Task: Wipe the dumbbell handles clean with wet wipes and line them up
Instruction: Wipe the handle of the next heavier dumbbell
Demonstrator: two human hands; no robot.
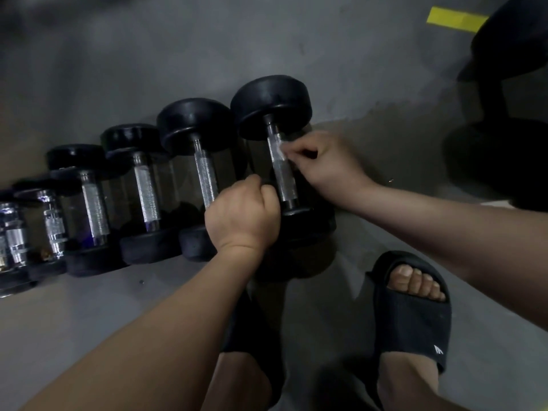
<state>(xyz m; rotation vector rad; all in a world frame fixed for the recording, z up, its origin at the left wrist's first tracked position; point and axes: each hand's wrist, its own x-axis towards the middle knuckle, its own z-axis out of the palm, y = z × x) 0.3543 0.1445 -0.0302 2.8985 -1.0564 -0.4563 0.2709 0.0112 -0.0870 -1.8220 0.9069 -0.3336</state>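
Several black dumbbells with knurled silver handles lie side by side in a row on the grey floor. The rightmost dumbbell [271, 102] is the largest. My right hand [323, 167] pinches a small white wet wipe [278, 148] against the upper part of its handle [283, 176]. My left hand [241, 216] is closed in a fist between this dumbbell and its neighbour [204, 173], covering the lower end of that neighbour's handle; whether it grips the handle I cannot tell.
Smaller dumbbells [92, 203] continue to the left edge. Larger black weights [504, 129] stand at the right. A yellow tape strip [455, 19] marks the floor at the top right. My feet in black slides [410, 315] are just below the row.
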